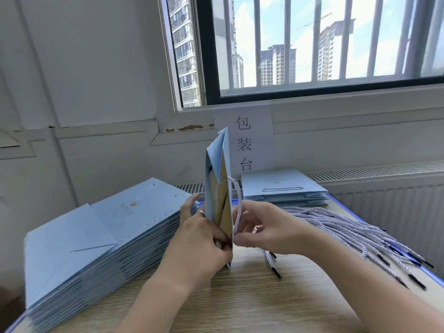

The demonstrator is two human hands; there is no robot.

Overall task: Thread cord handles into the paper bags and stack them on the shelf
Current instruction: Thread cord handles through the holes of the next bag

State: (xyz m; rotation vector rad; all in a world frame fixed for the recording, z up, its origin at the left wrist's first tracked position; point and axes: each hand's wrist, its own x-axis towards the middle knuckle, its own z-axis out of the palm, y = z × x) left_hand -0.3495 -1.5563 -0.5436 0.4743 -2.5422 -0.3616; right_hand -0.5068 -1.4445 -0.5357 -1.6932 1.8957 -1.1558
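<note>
Nearest, the left hand (204, 239) gripped the upright bag (216, 164) by its lower edge, likely steadying it, while the right hand (262, 233) pinched the cord (239, 207) looped against it for threading. Unthreaded bags (101, 236) lay left of the bag, loose cords (348, 229) right, finished bags (281, 183) behind.

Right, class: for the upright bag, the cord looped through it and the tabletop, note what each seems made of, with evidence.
Bag: stiff matte pale-blue paper or card; sharp creases hold. Cord: twisted pale textile rope, fibre unclear; spiral strands show. Tabletop: wood or wood-look laminate, cannot tell which; light grain lines, smooth surface.
</note>
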